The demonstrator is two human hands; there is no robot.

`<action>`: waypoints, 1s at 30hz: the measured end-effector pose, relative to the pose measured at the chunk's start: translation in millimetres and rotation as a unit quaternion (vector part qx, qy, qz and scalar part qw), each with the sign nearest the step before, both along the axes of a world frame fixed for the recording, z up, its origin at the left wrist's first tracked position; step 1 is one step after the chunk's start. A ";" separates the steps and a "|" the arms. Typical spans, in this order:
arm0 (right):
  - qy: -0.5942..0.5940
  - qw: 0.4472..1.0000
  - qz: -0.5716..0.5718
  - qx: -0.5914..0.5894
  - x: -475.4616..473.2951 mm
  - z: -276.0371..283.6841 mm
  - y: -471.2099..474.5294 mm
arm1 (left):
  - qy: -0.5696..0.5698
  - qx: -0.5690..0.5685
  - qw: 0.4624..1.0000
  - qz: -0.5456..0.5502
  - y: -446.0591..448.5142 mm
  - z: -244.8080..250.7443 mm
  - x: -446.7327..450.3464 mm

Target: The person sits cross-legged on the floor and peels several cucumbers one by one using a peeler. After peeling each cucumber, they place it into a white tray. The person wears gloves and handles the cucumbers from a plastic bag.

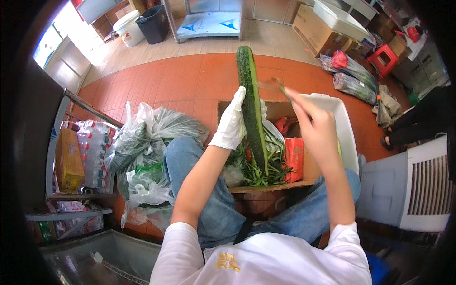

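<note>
A long dark green cucumber (249,107) stands nearly upright in my left hand (231,121), which wears a white glove. One pale green strip without skin runs down its right side. My bare right hand (310,110) is to the right of the cucumber, its fingers closed on a small peeler (276,85) that is blurred, with a bit of green peel at it. Below the cucumber's lower end, a cardboard box (263,188) between my knees holds green peelings (263,176), a red packet (294,156) and a white container.
Plastic bags of green vegetables (142,142) lie left of my knee. A white tub (343,128) stands right of the box. A rack with bottles (94,153) is at left, a slatted grey appliance (424,185) at right. A person's dark-clothed legs (420,121) are at far right.
</note>
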State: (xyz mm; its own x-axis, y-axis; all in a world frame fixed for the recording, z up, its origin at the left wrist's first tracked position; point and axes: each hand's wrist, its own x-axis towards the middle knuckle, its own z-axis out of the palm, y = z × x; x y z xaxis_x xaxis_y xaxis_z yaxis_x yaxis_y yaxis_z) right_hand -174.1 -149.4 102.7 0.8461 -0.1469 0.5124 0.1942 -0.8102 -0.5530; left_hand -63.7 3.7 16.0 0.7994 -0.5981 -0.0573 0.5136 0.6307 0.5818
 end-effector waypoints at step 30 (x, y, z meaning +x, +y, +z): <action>0.044 0.996 -0.072 -0.028 -31.7 0.4 11.8 | 0.000 0.033 0.998 -0.046 -1.4 -15.4 -1.5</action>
State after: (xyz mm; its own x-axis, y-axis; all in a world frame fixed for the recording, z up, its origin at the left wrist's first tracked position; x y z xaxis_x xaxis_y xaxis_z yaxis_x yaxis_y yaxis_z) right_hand -205.8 -137.6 103.1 0.8609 -0.2429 0.4471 0.0268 -0.8558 -0.5166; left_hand -65.1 2.3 0.6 0.7410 -0.6643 -0.0984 0.5677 0.5413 0.6203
